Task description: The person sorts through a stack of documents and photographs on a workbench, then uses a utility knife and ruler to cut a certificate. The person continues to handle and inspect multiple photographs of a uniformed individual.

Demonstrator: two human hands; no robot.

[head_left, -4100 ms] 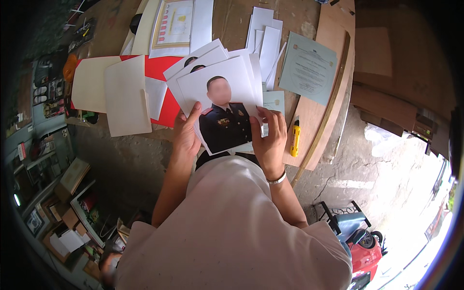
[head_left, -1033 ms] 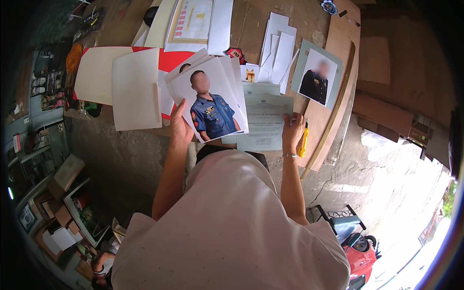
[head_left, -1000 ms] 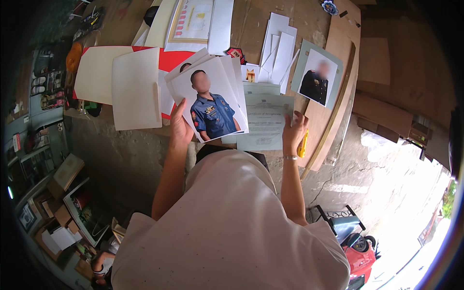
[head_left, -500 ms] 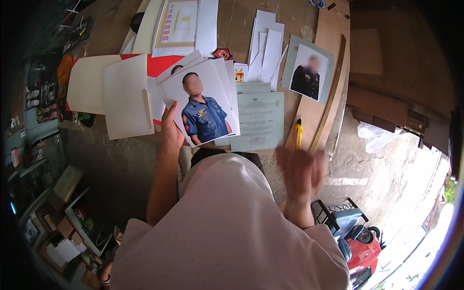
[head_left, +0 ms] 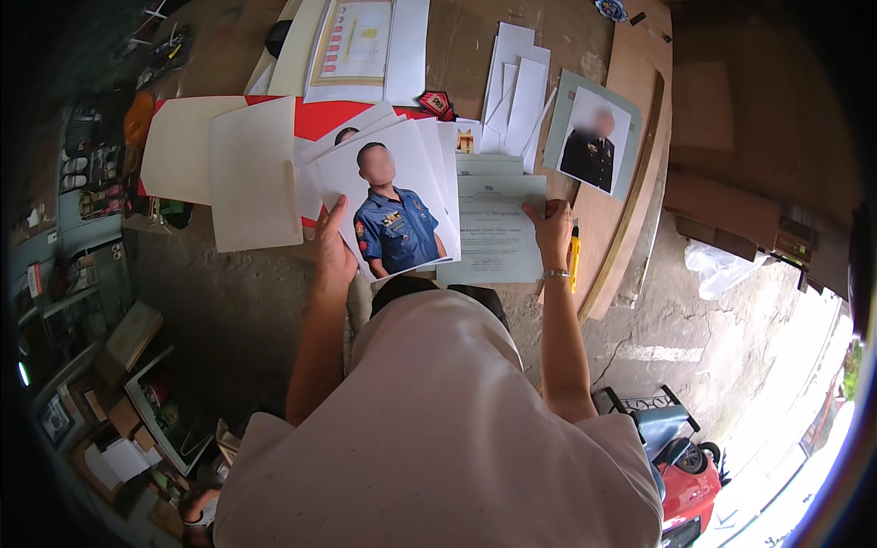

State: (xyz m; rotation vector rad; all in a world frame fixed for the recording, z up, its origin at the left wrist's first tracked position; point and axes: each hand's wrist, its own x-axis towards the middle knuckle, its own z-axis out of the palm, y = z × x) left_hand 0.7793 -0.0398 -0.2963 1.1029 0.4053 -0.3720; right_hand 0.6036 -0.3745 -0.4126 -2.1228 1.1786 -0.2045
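My left hand (head_left: 336,248) is closed on the left edge of a fanned stack of photo prints (head_left: 437,215). The top one shows a person in a blue uniform shirt. To the right, my right hand (head_left: 552,236) has its thumb and fingers closed at the right edge of a pale green certificate (head_left: 501,233). The photo stack covers the certificate's left part. Under my right wrist, partly hidden, lies a slim yellow tool (head_left: 575,260) with dark parts.
A portrait on a grey-green mount (head_left: 550,128) lies on a wooden board at the right. White paper strips (head_left: 527,96) are behind the certificate. Cream folders (head_left: 251,173) on red sheets lie left, a framed certificate (head_left: 352,46) farther back. A red-and-black patch (head_left: 437,103) sits between.
My right hand has moved up and inward from beside the yellow tool to the certificate's right edge, closing there. My left hand keeps holding the photo prints.
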